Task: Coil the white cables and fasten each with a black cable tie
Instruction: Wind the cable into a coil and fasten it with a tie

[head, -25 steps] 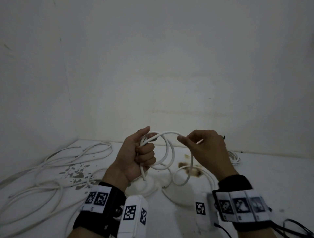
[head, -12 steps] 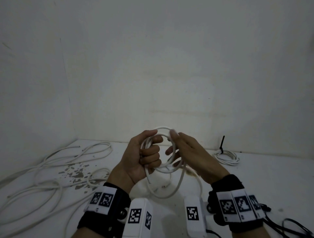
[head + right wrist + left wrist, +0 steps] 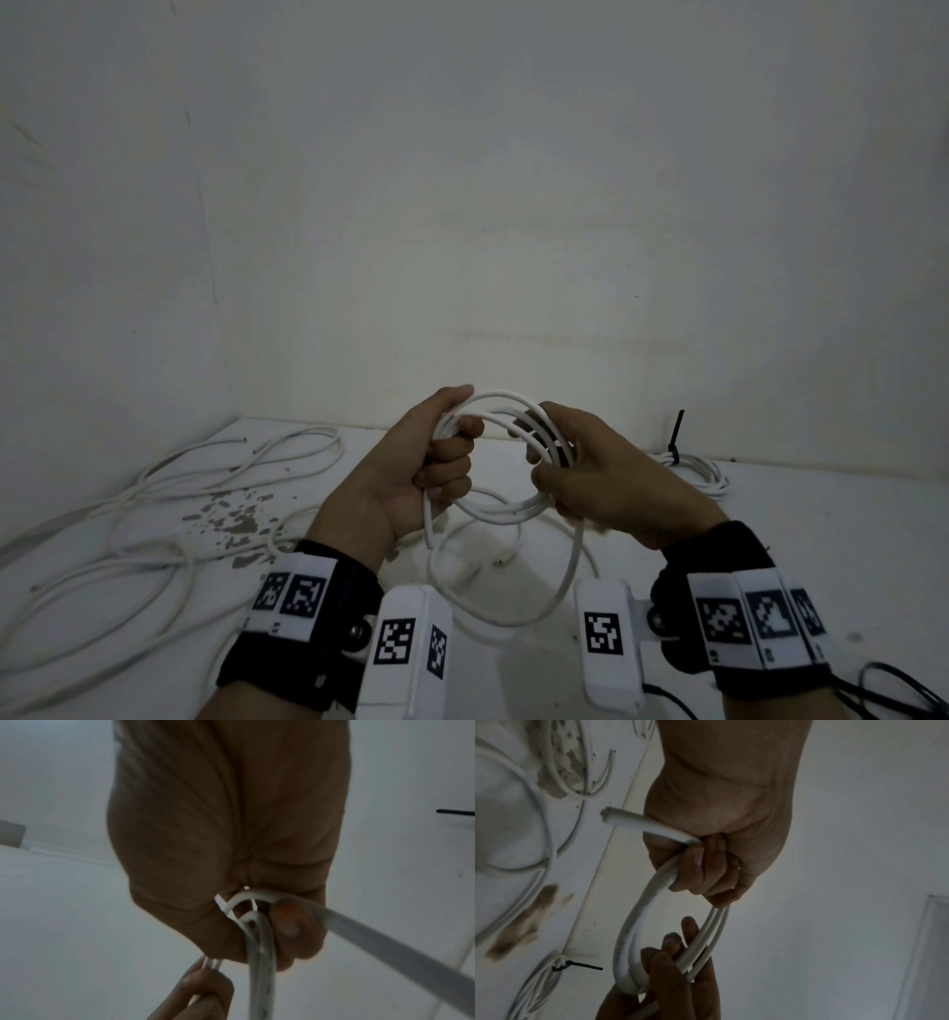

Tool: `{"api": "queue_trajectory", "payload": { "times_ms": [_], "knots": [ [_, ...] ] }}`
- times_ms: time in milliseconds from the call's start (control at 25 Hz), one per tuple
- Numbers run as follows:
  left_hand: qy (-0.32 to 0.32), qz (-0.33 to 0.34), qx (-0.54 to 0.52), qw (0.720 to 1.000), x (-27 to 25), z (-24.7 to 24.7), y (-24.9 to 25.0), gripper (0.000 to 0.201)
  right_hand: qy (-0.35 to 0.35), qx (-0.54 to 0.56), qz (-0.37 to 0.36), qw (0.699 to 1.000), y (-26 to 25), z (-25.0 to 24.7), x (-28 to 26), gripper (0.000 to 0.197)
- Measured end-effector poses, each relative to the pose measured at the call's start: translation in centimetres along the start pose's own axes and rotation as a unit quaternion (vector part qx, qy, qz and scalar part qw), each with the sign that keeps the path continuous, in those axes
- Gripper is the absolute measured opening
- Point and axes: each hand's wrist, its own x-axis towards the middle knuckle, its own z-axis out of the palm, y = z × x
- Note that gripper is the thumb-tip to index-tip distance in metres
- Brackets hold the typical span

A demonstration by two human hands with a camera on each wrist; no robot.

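Note:
A white cable coil (image 3: 500, 511) hangs between both hands above the table. My left hand (image 3: 436, 462) grips the coil's left side in a fist, and a short cut end (image 3: 618, 818) of the cable sticks out below it. My right hand (image 3: 570, 473) curls its fingers round the coil's right side (image 3: 259, 935). The cable's loose tail (image 3: 572, 565) drops from the right hand in a loop to the table. A finished coil (image 3: 703, 470) lies at the back right, fastened with a black cable tie (image 3: 677, 437).
Several loose white cables (image 3: 154, 514) sprawl over the left of the white table (image 3: 821, 539), around a patch of flaked paint (image 3: 231, 516). White walls close the back and left. Black leads (image 3: 898, 688) run at the bottom right corner.
My right hand brought another loop of cable to the coil and now grips its right side. The coil has grown and the tail on the table is shorter.

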Motion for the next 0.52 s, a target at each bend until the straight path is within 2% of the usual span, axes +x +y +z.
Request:
{"api": "queue_trajectory", "payload": {
  "times_ms": [240, 400, 520],
  "knots": [
    [0.071, -0.002, 0.054, 0.996, 0.08, -0.07, -0.01, 0.041, -0.013, 0.033, -0.006, 0.999, -0.04, -0.07, -0.15, 0.016],
    [0.074, 0.001, 0.1, 0.992, -0.1, 0.32, -0.26, 0.039, 0.003, 0.051, 0.013, 0.999, -0.37, -0.44, -0.37, 0.022],
    [0.064, 0.008, 0.074, 0.995, 0.0, 0.28, -0.27, 0.038, -0.001, 0.055, 0.033, 0.998, -0.68, -0.43, -0.46, 0.019]
  ]
}}
